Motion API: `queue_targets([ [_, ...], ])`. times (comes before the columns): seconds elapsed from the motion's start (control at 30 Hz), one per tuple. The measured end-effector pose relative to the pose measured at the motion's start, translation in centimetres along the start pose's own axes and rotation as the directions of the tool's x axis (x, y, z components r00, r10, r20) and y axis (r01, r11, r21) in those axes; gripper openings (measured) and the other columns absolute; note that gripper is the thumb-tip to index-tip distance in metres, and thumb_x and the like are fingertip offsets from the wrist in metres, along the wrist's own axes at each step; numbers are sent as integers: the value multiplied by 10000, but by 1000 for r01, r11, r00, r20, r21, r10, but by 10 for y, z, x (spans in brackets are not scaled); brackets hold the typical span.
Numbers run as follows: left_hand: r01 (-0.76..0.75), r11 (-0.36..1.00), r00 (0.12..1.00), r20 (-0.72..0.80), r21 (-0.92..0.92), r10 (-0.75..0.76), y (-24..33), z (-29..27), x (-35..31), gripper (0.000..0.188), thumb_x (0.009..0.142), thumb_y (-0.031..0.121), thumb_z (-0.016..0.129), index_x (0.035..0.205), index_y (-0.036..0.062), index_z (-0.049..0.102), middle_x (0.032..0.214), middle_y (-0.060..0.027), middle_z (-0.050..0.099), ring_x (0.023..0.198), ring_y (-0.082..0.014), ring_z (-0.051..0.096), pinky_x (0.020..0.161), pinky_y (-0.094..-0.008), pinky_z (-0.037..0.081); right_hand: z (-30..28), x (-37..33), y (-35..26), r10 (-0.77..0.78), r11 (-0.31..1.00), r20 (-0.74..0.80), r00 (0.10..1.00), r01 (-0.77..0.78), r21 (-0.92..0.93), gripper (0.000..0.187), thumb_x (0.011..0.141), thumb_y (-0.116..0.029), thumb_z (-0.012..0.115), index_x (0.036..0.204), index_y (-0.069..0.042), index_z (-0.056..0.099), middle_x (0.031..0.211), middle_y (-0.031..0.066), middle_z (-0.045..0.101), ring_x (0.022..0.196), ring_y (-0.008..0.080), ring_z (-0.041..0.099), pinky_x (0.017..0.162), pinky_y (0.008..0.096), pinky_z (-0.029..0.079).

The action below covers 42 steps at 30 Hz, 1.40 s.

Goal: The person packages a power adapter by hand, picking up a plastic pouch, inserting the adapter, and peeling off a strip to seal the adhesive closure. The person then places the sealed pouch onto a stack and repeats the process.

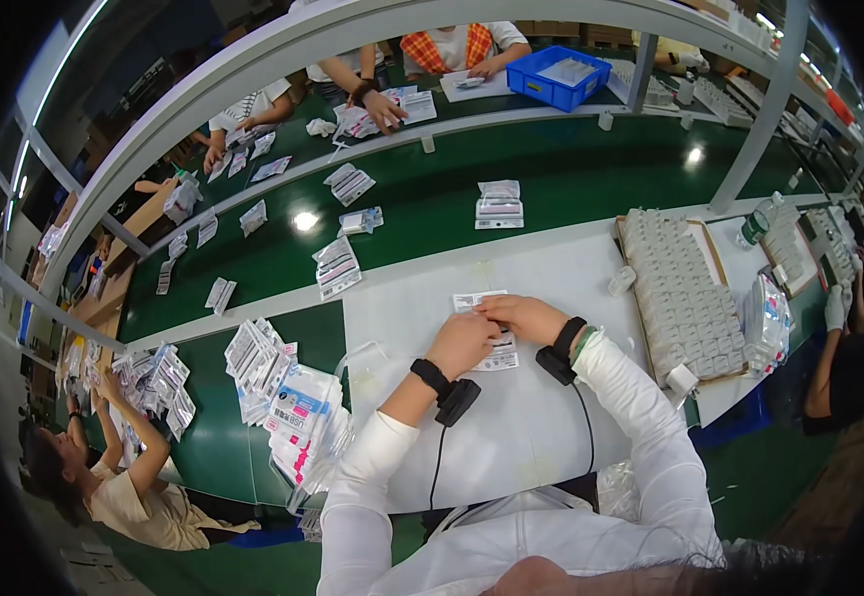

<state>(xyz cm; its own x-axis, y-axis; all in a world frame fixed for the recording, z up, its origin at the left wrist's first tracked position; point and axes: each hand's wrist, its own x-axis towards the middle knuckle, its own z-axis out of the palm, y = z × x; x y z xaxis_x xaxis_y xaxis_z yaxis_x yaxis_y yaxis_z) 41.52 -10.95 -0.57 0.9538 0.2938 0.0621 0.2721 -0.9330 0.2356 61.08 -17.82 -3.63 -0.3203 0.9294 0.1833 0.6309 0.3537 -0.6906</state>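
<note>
A small flat packet point(487, 328), white with dark print, lies on the white work mat point(541, 417) with both hands on it. The left hand point(462, 343) is curled into a loose fist pressing down on the packet's near left part; the right hand point(523, 316) lies flat across its far edge, fingers pressed together and pointing left. Whether either hand pinches the packet I cannot tell. Each wrist wears a black band with a cabled device.

Just right of the hands stands a cardboard tray point(680, 298) filled with rows of small white boxes, and a single white box point(621, 281) sits between tray and hands. Left of the hands, well apart, is a stack of printed bags point(303, 422) and a fan of packets point(253, 358). Beyond the hands runs the green conveyor belt point(551, 169) carrying scattered packets, with other people working at its far side
</note>
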Motion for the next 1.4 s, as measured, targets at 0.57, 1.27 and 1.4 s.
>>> queue_targets([
  [0.57, 42, 990, 927, -374, 135, 11, 15, 10, -40, 189, 825, 118, 606, 997, 112, 682, 1009, -5, 692, 778, -193, 692, 652, -343, 532, -8, -4, -12, -74, 943, 141, 987, 115, -312, 1155, 533, -534, 874, 1454, -30, 393, 1531, 149, 365, 1434, 325, 305, 1174, 408, 271],
  [1.27, 165, 979, 897, -432, 120, -98, 15, 33, -33, 279, 806, 100, 608, 1070, 147, 685, 1158, 26, 681, 1051, -172, 630, 740, -318, 561, -70, -53, -61, 257, 967, -208, 944, -251, 53, 228, 901, -117, 613, 1120, -111, 677, 1017, 77, 645, 925, 250, 641, 808, 335, 533],
  [1.4, 168, 986, 885, -439, -15, -157, 15, 28, -35, 254, 810, 122, 637, 1051, 153, 711, 1154, 42, 690, 1043, -184, 628, 772, -314, 557, 0, -46, -73, 122, 947, -229, 966, -44, 318, 354, 870, -76, 653, 1223, -86, 625, 1199, 71, 565, 965, 177, 615, 814, 294, 532],
])
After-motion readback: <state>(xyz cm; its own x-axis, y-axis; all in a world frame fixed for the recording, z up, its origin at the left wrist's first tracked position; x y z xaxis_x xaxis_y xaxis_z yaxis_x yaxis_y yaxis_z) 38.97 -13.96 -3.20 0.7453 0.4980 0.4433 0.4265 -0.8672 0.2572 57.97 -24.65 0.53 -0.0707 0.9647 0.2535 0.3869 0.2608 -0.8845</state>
